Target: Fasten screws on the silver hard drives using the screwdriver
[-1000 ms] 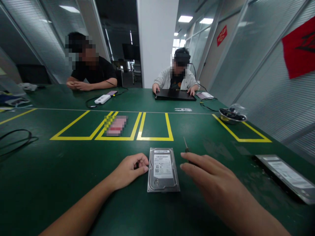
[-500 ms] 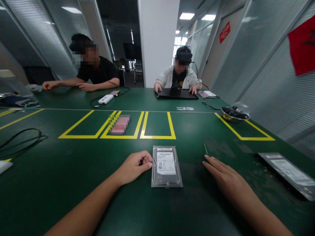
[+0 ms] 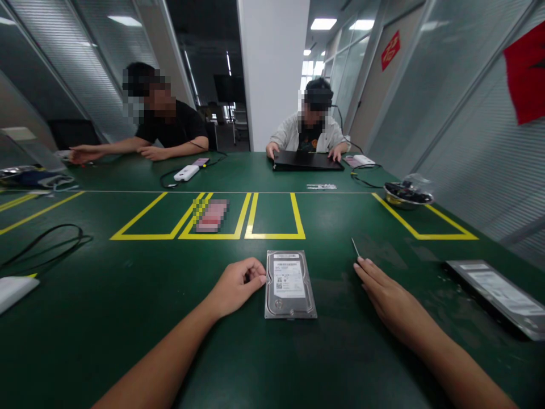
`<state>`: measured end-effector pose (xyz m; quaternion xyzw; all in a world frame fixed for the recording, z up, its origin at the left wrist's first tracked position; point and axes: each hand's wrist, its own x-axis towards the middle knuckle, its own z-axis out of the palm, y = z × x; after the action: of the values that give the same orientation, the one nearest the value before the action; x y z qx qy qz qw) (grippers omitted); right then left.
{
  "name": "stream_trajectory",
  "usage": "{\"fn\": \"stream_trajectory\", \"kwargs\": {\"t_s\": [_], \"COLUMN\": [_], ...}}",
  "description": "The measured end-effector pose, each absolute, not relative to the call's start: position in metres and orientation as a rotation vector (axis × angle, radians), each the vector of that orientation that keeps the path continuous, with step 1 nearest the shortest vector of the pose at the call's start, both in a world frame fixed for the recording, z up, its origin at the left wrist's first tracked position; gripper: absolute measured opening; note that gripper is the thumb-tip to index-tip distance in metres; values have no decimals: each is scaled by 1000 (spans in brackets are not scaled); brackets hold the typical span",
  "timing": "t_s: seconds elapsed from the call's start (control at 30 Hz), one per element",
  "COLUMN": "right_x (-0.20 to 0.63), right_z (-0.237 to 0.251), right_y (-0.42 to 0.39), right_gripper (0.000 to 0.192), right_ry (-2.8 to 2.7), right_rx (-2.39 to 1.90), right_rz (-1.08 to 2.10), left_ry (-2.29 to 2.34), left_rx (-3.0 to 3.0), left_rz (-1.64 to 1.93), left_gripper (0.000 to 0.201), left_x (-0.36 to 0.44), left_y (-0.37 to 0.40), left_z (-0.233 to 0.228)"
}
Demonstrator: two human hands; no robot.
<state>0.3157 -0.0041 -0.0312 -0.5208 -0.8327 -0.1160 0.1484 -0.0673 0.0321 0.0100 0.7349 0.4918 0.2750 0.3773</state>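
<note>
Item: silver rectangular metal hard drive with a white label, lying flat, label up, on the green table mat, just before the yellow taped boxes. Left hand: loosely curled, fingertips touching the drive's left edge, holding nothing. Right hand: flat, fingers together and extended, covering a thin metal-tipped tool, presumably a screwdriver; whether it grasps the handle cannot be told. Step in hand, as judged: steadying the drive while the tool is gathered. Next move calls for closing on the handle and carrying the tip left to the drive, which lies near but apart.
</note>
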Motion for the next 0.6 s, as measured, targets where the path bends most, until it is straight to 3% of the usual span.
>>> {"fn": "stream_trajectory", "kwargs": {"t_s": [0.43, 0.6], "right_x": [318, 347], "right_z": [-12, 14], "right_y": [-3, -15], "right_gripper": [49, 34], "right_ry": [-2446, -2518], "right_rx": [-1506, -1764], "right_rz": [-421, -709], "left_ry": [1279, 1276], "left_rx": [1836, 1836], "left_rz": [745, 755], "left_gripper": [20, 21], "left_x": [-67, -68], "left_y": [35, 34], "left_z": [8, 9]}}
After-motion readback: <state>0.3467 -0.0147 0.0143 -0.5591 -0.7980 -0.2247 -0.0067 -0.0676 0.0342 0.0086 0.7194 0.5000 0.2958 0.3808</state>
